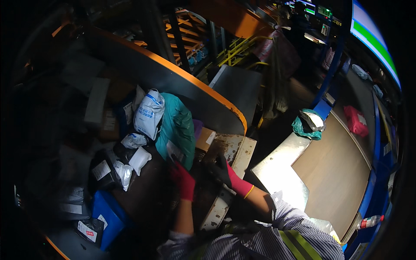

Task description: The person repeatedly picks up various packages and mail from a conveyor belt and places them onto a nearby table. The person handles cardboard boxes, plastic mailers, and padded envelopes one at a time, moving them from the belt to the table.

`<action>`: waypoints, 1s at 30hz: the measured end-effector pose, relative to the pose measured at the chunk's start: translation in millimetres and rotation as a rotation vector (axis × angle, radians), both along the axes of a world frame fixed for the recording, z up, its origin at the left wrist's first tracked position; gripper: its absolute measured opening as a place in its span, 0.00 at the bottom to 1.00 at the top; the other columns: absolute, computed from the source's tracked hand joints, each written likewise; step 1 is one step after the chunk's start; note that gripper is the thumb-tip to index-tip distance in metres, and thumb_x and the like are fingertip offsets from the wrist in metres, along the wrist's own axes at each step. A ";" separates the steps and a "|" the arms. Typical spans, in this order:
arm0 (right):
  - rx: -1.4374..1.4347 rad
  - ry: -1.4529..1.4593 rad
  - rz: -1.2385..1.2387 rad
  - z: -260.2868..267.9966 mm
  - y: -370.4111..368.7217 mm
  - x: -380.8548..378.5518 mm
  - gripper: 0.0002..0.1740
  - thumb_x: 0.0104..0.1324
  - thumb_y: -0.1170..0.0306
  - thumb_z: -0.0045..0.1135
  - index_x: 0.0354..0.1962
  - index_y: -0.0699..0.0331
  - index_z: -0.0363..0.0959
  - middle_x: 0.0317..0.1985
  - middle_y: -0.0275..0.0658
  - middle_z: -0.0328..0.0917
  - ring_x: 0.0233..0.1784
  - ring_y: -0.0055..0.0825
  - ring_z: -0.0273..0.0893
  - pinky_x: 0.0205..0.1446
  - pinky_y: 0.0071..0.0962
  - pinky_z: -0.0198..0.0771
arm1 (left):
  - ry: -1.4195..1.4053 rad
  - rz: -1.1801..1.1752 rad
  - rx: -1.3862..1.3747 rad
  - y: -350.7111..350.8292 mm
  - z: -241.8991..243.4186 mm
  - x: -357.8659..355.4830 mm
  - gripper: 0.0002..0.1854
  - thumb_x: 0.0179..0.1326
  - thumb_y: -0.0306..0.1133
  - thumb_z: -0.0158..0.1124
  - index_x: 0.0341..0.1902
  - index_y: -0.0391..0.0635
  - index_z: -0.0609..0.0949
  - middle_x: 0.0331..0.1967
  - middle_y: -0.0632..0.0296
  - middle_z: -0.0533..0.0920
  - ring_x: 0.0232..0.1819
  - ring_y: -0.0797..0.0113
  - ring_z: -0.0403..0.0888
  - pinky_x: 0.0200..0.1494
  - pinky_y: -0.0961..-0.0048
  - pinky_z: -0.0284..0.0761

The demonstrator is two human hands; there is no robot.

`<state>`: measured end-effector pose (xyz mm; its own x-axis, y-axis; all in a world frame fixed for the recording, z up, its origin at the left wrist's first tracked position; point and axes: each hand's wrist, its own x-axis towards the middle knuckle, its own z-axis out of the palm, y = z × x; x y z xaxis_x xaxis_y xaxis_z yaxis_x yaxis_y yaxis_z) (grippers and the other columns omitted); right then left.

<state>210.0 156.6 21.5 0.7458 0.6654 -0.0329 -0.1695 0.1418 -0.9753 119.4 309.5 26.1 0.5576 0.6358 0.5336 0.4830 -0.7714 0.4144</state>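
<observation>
Both my hands wear red gloves with dark fingers. My left hand [182,181] is at the lower end of a large teal plastic bag [177,118]; its fingers are dark, and whether they grip the bag is unclear. My right hand [230,175] is over the rusty, chipped metal edge [242,152] of the chute, thumb apart from the fingers and nothing seen in it. Against the teal bag leans a white mailer bag [149,113] with blue print. Beyond my right hand sits a small cardboard box [205,139] with a pale label.
Several parcels, including a white pouch [140,160], a black labelled bag [103,170] and a blue bag [109,216], lie left. An orange-rimmed wall [195,83] bounds the chute. Rightward are a belt [331,162], dark-and-teal parcel [310,125], pink parcel [355,121] and plastic bottle [370,222].
</observation>
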 end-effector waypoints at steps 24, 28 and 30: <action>-0.577 -0.001 -0.739 37.4 -428.5 -73.7 0.21 0.62 0.68 0.49 0.51 0.72 0.68 0.36 0.38 0.75 0.36 0.23 0.74 0.40 0.26 0.71 | 0.128 -0.821 -0.497 -171.7 32.1 -2.2 0.43 0.62 0.43 0.59 0.70 0.31 0.48 0.67 0.40 0.57 0.69 0.52 0.55 0.69 0.62 0.52; -0.915 -0.234 -1.192 87.2 -403.6 -80.6 0.26 0.62 0.72 0.53 0.59 0.67 0.61 0.35 0.40 0.72 0.35 0.25 0.72 0.38 0.26 0.69 | -0.228 -1.166 -0.975 -267.9 4.7 13.0 0.39 0.64 0.29 0.55 0.70 0.30 0.44 0.71 0.40 0.49 0.74 0.54 0.45 0.71 0.67 0.44; -0.812 -0.489 -1.084 100.6 -362.5 -82.7 0.28 0.61 0.70 0.55 0.60 0.61 0.62 0.48 0.49 0.69 0.53 0.37 0.67 0.55 0.34 0.60 | -0.268 -1.418 -0.656 -295.5 -10.3 4.7 0.34 0.63 0.23 0.55 0.68 0.31 0.51 0.69 0.44 0.57 0.72 0.60 0.52 0.70 0.68 0.48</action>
<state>127.3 -205.9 122.1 0.9098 -0.3045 0.2821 0.0292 -0.6311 -0.7752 124.1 14.0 15.8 0.8127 -0.1475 0.5637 -0.5824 -0.1742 0.7940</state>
